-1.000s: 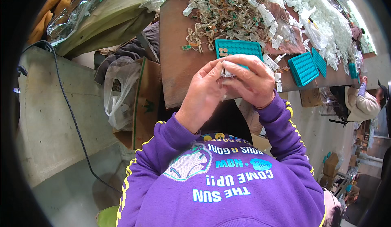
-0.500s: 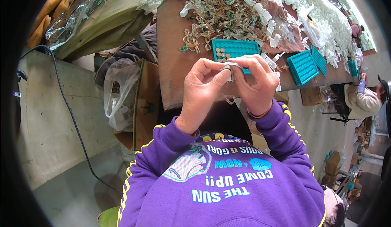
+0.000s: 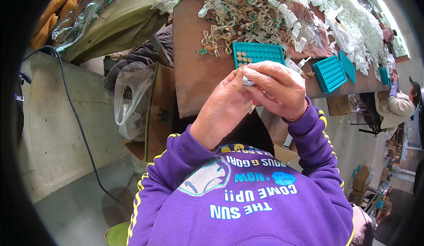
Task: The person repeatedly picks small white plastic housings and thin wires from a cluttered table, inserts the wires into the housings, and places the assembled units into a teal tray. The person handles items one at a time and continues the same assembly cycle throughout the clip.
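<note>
Close together above the table's near edge, my left hand (image 3: 227, 102) and my right hand (image 3: 280, 89) both pinch a small white plastic piece (image 3: 248, 81). Thin wire strands (image 3: 248, 99) hang from it between my palms. Fingers hide most of the piece. Just beyond my fingertips lies a teal tray (image 3: 260, 51) with rows of pockets. Several small round tan discs (image 3: 243, 57) sit in its left end.
Coiled wires with small green boards (image 3: 247, 16) are heaped behind the tray. White plastic pieces (image 3: 349, 29) pile up farther right, near more teal trays (image 3: 330, 73). A cardboard box (image 3: 161, 109) with a plastic bag (image 3: 132, 98) stands left of the table. Another person (image 3: 393, 107) works at far right.
My right hand has turned and curled more over the white piece. My left palm has rolled open toward it, and the dangling wires now lie between the hands.
</note>
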Action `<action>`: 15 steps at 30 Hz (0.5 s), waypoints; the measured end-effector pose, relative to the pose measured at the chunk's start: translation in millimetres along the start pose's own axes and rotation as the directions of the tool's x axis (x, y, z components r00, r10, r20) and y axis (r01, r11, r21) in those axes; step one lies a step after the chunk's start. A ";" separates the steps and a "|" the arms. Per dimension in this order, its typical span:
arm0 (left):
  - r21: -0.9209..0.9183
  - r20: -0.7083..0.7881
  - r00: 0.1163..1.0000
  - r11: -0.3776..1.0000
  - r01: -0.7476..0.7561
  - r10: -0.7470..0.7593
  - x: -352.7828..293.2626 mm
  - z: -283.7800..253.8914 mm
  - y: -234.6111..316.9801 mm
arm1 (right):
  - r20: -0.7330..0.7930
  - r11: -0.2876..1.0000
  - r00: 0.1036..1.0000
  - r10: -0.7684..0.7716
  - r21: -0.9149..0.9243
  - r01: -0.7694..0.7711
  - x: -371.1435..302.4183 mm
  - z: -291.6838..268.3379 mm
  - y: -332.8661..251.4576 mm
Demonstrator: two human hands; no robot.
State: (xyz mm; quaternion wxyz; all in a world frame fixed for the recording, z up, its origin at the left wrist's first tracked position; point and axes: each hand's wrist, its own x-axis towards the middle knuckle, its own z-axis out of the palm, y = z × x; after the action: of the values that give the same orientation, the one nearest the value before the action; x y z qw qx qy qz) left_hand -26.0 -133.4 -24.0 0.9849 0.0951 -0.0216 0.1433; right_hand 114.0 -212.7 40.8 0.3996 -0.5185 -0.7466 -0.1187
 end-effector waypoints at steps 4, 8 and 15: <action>-0.080 0.050 0.996 0.994 0.075 -0.071 -2.1 0.4 -0.8 | 0.015 0.999 0.999 -0.039 -0.025 0.039 -3.4 -1.9 5.4; 0.036 -0.059 0.995 0.996 0.086 -0.084 -3.5 8.4 -0.6 | 0.043 0.999 0.999 0.000 -0.035 0.001 -8.3 -4.6 6.7; 0.539 -0.183 0.954 0.836 -0.106 0.238 -4.7 26.3 2.0 | 0.059 0.995 0.995 0.085 -0.055 -0.082 -9.3 -6.3 8.1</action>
State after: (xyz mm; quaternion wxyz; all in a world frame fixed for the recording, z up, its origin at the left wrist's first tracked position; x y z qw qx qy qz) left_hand -31.5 -138.0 1.8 0.8996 0.3388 0.1301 0.2428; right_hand 125.4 -219.3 36.3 0.3674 -0.5630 -0.7327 -0.1055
